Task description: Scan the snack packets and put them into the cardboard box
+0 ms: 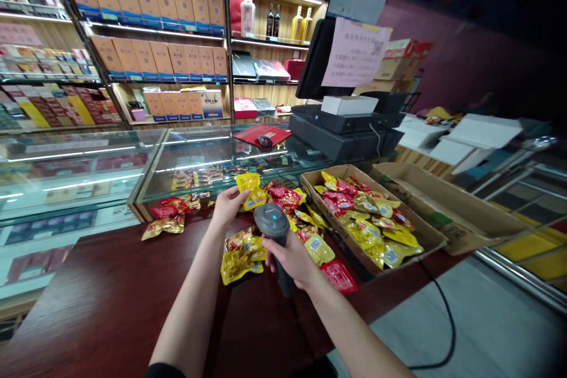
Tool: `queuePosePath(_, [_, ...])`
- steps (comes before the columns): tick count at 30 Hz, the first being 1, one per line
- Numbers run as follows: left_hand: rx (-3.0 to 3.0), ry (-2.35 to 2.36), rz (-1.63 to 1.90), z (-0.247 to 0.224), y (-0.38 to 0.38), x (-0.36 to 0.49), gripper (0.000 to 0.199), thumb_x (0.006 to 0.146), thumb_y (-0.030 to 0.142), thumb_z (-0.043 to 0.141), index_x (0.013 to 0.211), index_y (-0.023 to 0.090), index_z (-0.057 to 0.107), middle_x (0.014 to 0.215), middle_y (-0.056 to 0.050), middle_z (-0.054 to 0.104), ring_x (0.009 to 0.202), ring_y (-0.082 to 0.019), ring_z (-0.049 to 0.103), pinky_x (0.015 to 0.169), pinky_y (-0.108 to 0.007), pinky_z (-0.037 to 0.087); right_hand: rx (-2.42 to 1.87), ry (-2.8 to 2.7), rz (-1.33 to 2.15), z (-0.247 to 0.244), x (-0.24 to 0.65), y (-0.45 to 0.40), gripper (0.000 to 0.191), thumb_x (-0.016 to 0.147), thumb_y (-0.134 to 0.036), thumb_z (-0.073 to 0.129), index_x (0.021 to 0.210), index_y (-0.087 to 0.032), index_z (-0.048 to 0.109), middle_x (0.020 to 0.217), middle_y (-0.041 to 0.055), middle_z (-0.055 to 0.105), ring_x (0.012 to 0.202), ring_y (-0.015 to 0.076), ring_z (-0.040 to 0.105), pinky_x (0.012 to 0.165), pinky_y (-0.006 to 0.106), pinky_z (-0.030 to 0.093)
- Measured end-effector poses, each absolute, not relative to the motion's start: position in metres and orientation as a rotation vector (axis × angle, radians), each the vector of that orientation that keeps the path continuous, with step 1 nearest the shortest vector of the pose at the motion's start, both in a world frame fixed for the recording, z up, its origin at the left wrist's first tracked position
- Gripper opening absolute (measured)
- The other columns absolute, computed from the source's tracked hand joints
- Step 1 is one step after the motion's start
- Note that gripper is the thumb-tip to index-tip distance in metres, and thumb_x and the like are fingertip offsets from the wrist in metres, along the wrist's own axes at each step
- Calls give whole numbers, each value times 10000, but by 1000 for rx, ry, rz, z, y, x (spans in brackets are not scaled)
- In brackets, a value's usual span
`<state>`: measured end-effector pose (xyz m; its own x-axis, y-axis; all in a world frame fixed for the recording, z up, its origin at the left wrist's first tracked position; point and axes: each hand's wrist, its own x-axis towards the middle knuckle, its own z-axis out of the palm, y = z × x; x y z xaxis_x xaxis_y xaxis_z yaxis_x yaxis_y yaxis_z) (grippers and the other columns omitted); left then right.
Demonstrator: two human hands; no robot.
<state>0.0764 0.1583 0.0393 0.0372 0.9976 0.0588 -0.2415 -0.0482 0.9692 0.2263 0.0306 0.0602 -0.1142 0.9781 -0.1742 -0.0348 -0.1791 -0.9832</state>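
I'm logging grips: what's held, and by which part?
Left hand: yellow plastic packet, by its edge. Right hand: dark grey handheld scanner, by its handle.

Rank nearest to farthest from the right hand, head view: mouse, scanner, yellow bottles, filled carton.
1. Scanner, in the right hand.
2. Filled carton, right of the hand.
3. Mouse, ahead on the red mat.
4. Yellow bottles, on the back shelf.

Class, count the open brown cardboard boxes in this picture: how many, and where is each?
2: one box, filled with packets, sits right of the right hand; the other box stands beside it, farther right. Others could be hidden.
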Motion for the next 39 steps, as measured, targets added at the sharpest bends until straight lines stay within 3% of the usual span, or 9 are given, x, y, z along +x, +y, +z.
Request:
queuePosePath(6, [1055, 1007, 1249, 41, 157, 67, 426, 615, 410, 756, 917, 112, 713, 829, -70, 718, 685, -177, 644, 625, -270, 498, -1305, -1188, 1466, 48, 218, 31, 243, 736, -393, 629, 653, -186, 534, 431, -35, 498, 356, 101, 444, 374, 224, 362])
queuePosePath(18, [1092, 1033, 1213, 33, 161, 71, 334, 652, 377, 729, 867, 121, 719, 784, -48, 711, 642, -157, 632, 579, -244, 493, -1293, -1172, 1442, 45, 212, 30, 209, 742, -363, 611, 664, -190, 524, 437, -39, 489, 349, 96, 425, 364, 225, 362])
queuePosePath(32, [1077, 1059, 1206, 28, 165, 70, 462, 640, 389, 739, 1008, 113, 701, 733, -48, 702, 558, -141, 612, 517, -247, 491, -1274, -1175, 1453, 51, 213, 28, 189, 745, -328, 597, 650, -189, 512, 423, -55, 474, 328, 85, 420, 352, 208, 347])
queuePosePath(39, [1193, 1087, 1280, 34, 162, 70, 407, 623, 399, 749, 907, 107, 734, 820, -82, 722, 743, -188, 652, 700, -275, 500, -1290, -1200, 1436, 47, 214, 28, 198, 758, -332, 583, 640, -183, 527, 413, -50, 482, 325, 88, 424, 360, 213, 350])
